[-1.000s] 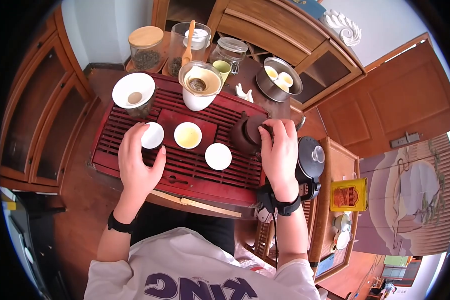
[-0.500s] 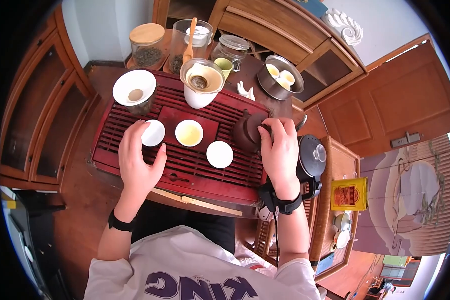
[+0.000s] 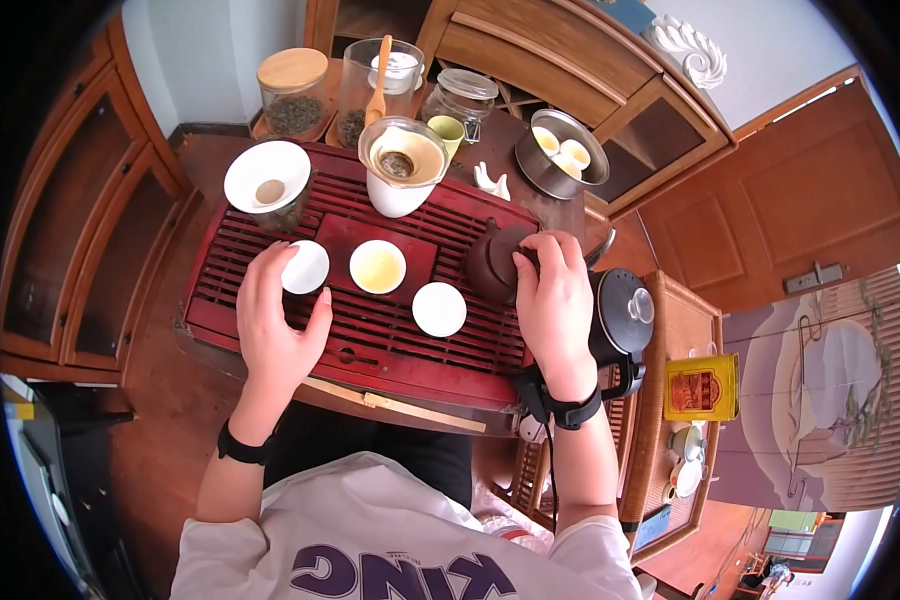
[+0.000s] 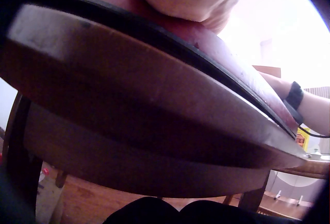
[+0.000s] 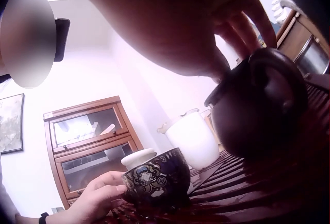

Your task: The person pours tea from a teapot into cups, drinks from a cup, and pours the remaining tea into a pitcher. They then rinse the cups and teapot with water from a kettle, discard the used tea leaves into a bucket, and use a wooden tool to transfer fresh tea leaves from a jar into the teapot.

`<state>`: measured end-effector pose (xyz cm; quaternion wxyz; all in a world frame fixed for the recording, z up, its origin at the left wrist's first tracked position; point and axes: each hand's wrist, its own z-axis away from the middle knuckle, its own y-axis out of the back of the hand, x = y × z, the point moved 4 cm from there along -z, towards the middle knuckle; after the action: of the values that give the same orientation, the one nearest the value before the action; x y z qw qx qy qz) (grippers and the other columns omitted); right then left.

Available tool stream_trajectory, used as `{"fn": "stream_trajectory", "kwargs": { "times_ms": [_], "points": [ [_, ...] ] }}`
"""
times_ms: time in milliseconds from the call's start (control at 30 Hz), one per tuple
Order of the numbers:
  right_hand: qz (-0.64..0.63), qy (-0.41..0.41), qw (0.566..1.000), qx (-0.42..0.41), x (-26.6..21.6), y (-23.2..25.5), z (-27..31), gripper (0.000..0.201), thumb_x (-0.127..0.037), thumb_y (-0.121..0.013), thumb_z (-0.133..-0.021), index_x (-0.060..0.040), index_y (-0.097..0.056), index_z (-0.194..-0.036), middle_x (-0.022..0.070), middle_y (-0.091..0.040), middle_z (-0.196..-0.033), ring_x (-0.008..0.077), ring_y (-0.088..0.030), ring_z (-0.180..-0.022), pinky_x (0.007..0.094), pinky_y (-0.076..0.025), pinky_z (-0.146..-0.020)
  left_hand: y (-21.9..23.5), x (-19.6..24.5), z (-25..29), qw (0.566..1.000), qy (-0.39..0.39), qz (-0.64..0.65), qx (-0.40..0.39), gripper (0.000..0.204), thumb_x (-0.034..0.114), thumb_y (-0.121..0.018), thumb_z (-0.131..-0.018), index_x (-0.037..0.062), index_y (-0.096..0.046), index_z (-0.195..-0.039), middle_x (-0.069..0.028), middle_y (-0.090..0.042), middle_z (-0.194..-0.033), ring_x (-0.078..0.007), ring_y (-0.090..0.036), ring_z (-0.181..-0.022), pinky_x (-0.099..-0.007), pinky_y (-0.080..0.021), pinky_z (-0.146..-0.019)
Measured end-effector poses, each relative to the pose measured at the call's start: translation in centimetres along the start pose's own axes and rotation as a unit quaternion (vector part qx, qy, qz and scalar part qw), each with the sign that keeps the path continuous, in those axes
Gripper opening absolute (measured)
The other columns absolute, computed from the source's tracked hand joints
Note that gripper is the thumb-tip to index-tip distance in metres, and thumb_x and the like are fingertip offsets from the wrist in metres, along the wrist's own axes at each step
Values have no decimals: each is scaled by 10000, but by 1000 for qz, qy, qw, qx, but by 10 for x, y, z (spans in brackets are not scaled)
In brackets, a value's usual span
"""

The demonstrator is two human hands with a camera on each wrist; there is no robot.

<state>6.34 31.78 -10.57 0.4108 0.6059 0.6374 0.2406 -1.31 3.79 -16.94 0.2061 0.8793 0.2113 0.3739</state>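
Observation:
Left hand (image 3: 278, 325) has thumb and fingers curved round the leftmost white-lined cup (image 3: 308, 268) on the red slatted tray (image 3: 370, 375). Beside it stands a cup of pale yellow tea (image 3: 378, 268), with a third white-lined cup (image 3: 439, 310) nearer the right hand. Right hand (image 3: 555, 315) pinches the top of a dark brown teapot (image 3: 492, 262); its fingertips meet at the lid, and the knob is hidden. In the right wrist view, the right hand (image 5: 206, 28) arches over the teapot (image 5: 252, 116), and the left hand (image 5: 100, 195) shows behind a dark patterned cup (image 5: 160, 180).
A white pitcher (image 3: 400, 200) carries a strainer (image 3: 400, 155); a white bowl-shaped strainer (image 3: 267, 178) sits at back left. Behind are tea jars (image 3: 293, 110), a green cup (image 3: 447, 135) and a metal bowl of small cups (image 3: 545, 180). A black kettle (image 3: 622, 315) stands right.
The right hand has shifted slightly left over the teapot, its fingertips closer to the middle of the lid. The left hand keeps its place at the cup.

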Motion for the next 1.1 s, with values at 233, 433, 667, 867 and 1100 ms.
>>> {"fn": "stream_trajectory", "kwargs": {
  "times_ms": [233,433,667,867,1100],
  "points": [
    [-10,-13,1000,14,-1,-1,2,155,-99,-708,-871,-58,-673,-1016,126,-654,-1090,336,-644,-989,410,-543,-837,1,2,0,1000,6,7,-6,541,17,-730,-795,55,-545,-1301,-187,-580,-1310,-367,-579,-1203,-448,-462,-1023],
    [-14,5,1000,18,0,2,0,151,-83,-708,-862,-48,-692,-1008,138,-671,-1053,337,-655,-958,407,-546,-833,1,3,1,1000,3,-12,-4,550,27,-737,-794,55,-546,-1308,-191,-575,-1328,-369,-571,-1226,-452,-458,-1034],
    [-17,7,1000,-14,1,6,-5,156,-76,-716,-852,-40,-706,-1003,140,-677,-1037,335,-666,-935,404,-551,-821,1,1,1,1000,8,-7,-7,544,26,-738,-795,53,-547,-1304,-193,-574,-1327,-372,-572,-1223,-449,-459,-1034],
    [-34,3,999,-42,4,10,-9,157,-86,-722,-845,-44,-718,-996,140,-688,-1012,334,-679,-918,400,-556,-809,0,0,1,1000,11,10,-6,546,22,-739,-792,50,-546,-1302,-189,-578,-1316,-369,-576,-1212,-444,-461,-1028],
    [-3,34,999,-32,-3,11,-11,140,-86,-720,-831,-41,-708,-963,125,-684,-970,329,-670,-857,406,-552,-760,0,2,1,1000,1,-8,-1,549,26,-744,-790,50,-548,-1302,-181,-582,-1316,-361,-577,-1215,-447,-457,-1033]
  ]
}}
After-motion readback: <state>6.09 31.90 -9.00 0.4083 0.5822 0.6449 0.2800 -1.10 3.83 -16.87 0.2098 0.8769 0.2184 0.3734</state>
